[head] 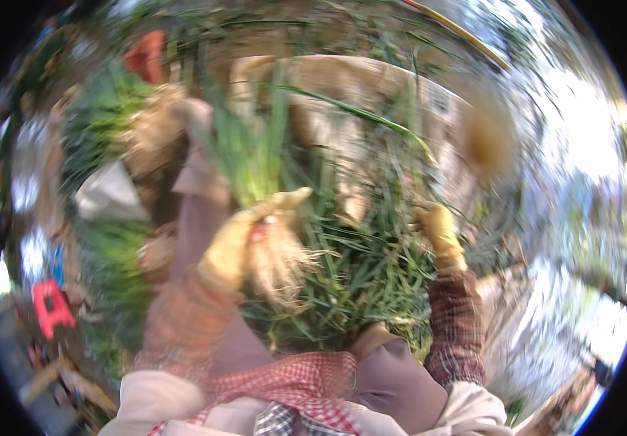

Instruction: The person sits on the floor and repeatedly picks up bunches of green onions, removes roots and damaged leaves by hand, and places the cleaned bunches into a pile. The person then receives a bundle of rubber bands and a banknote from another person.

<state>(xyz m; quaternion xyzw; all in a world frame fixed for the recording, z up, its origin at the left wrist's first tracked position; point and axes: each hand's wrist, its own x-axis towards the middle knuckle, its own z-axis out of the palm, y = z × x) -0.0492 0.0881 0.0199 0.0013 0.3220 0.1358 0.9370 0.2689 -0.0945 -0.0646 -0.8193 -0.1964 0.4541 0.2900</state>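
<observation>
My left hand (226, 250), in a yellow glove, grips a bunch of green onions (256, 169) near its base. The green leaves point away from me, and pale stringy roots (281, 267) hang out toward my lap. At the right, my gloved right hand (440, 231) is low over a heap of loose green onion leaves (368, 289). Its fingertips are blurred among stalks, so whether they pinch one cannot be told. A single long green stalk (357, 111) slants down toward that hand, its pale end just beyond the fingers.
Bundled green onions (101, 120) lie at the left beside my leg, with another bundle (106, 261) nearer me. Between them is a white sheet or bag (112, 193). A pale sack (341, 71) lies ahead. A red plastic stool (52, 308) stands far left.
</observation>
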